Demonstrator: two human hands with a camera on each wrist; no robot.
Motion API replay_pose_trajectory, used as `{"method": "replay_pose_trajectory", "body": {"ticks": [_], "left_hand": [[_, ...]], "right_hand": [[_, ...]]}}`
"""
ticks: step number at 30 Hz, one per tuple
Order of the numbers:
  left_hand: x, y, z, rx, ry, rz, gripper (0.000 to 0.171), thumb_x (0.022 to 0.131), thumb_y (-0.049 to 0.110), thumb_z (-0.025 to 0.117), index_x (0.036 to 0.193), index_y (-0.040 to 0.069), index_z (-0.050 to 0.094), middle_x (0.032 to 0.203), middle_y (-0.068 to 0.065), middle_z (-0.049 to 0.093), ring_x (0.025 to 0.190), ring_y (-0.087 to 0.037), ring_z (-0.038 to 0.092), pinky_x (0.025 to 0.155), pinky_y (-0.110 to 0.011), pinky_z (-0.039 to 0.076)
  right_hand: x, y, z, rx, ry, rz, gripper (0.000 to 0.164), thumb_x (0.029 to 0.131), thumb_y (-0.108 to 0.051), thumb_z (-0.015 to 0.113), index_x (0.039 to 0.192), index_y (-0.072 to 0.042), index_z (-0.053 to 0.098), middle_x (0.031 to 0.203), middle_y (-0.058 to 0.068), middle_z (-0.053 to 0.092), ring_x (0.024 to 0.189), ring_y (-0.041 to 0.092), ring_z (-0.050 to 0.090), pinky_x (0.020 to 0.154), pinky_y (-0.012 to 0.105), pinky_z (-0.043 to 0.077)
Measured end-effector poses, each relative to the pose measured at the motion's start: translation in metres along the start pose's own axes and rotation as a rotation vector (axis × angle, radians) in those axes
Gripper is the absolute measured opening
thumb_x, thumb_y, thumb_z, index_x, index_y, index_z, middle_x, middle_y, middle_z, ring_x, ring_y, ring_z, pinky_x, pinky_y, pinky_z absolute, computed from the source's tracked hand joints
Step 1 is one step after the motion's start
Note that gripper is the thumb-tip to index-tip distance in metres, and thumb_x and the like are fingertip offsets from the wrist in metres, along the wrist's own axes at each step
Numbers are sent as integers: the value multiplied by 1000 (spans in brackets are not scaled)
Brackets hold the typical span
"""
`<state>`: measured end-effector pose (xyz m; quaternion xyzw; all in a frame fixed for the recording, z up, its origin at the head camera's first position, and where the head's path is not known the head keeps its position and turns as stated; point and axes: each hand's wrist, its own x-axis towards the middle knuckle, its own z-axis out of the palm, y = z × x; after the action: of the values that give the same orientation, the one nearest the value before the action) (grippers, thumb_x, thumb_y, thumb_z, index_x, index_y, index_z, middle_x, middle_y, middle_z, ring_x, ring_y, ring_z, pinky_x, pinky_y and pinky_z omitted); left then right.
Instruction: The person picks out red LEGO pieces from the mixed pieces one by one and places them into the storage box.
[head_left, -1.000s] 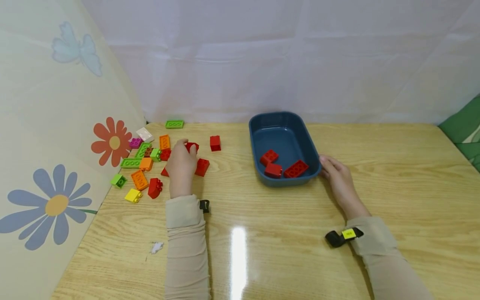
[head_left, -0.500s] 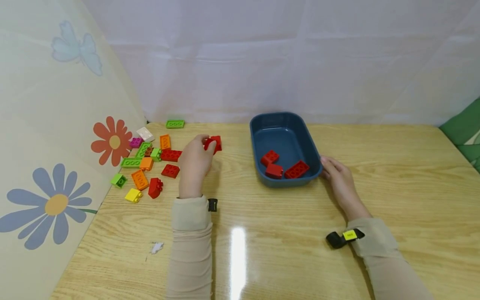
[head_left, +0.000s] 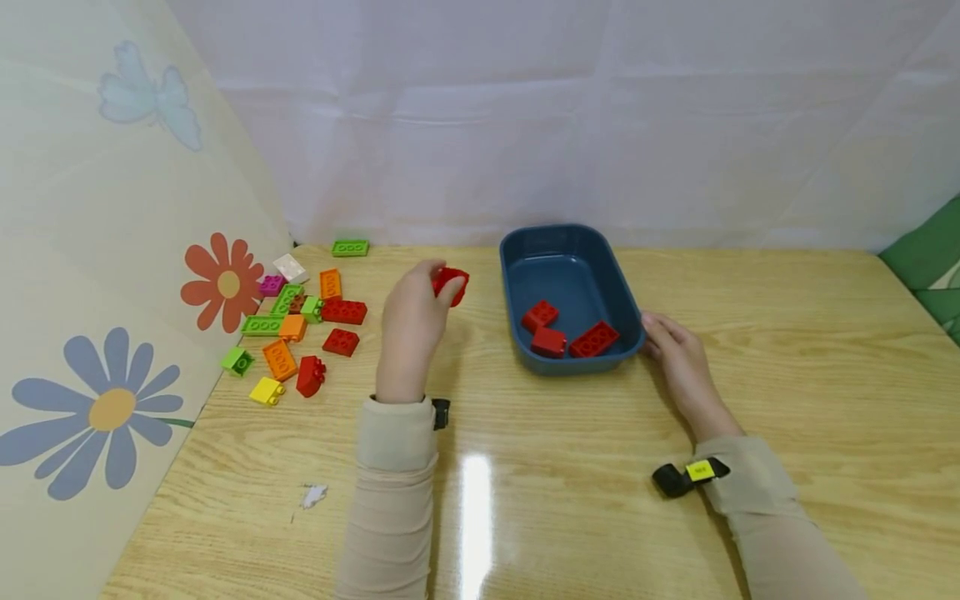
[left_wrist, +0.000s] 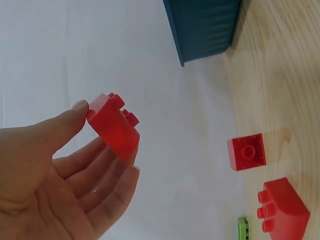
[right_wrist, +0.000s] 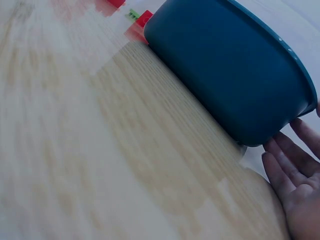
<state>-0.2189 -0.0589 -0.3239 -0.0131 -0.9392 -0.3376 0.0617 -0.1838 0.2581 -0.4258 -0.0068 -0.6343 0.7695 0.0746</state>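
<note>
My left hand pinches a red toy building brick between thumb and fingers, held up left of the blue bin. The brick's round studs and slanted side show clearly in the left wrist view, with the thumb on its end. Several red bricks lie inside the bin's near end, among them a long one. At the bin's near right corner my right hand touches the outside with extended fingers; in the right wrist view the fingers rest against its lower wall.
Loose bricks lie at the table's left, including a long red brick, a yellow one and a green plate. A red square brick lies beneath my left hand. White cloth hangs behind the table.
My left hand has moved right from the brick pile toward the bin, carrying the red brick. Red bricks it covered earlier show again on the table. My right hand stays at the bin.
</note>
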Motion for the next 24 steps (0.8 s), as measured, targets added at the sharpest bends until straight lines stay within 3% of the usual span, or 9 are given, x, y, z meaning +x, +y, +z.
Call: {"method": "replay_pose_trajectory", "body": {"ticks": [6, 11, 18, 24], "left_hand": [[-1, 13, 10, 12, -22, 75, 50, 88, 31, 62, 132, 9, 53, 128, -11, 63, 105, -25, 61, 89, -41, 55], [-4, 23, 19, 52, -42, 195, 51, 88, 30, 62, 133, 10, 52, 132, -10, 59, 108, -23, 60, 90, -37, 56], [-8, 33, 29, 172, -24, 361, 48, 87, 34, 63, 131, 17, 55, 128, -5, 62, 98, -18, 63, 69, -29, 60], [-11, 42, 38, 246, -31, 461, 46, 85, 35, 65, 128, 19, 59, 123, -2, 67, 100, -14, 63, 78, -28, 58]], "right_hand": [[0, -1, 0, -11, 3, 7, 15, 94, -15, 54, 96, -16, 68, 93, -16, 71, 86, -3, 64, 73, 6, 53], [-2, -1, 0, -15, 7, 6, 14, 93, -16, 55, 96, -16, 69, 92, -16, 71, 85, -3, 64, 73, 6, 53], [-2, -1, 0, -15, 10, 2, 15, 93, -16, 55, 95, -17, 70, 92, -16, 71, 84, -2, 64, 73, 6, 53], [-2, -2, 0, -18, 12, 13, 15, 93, -17, 56, 95, -18, 70, 92, -16, 71, 84, -2, 64, 72, 6, 53]]}}
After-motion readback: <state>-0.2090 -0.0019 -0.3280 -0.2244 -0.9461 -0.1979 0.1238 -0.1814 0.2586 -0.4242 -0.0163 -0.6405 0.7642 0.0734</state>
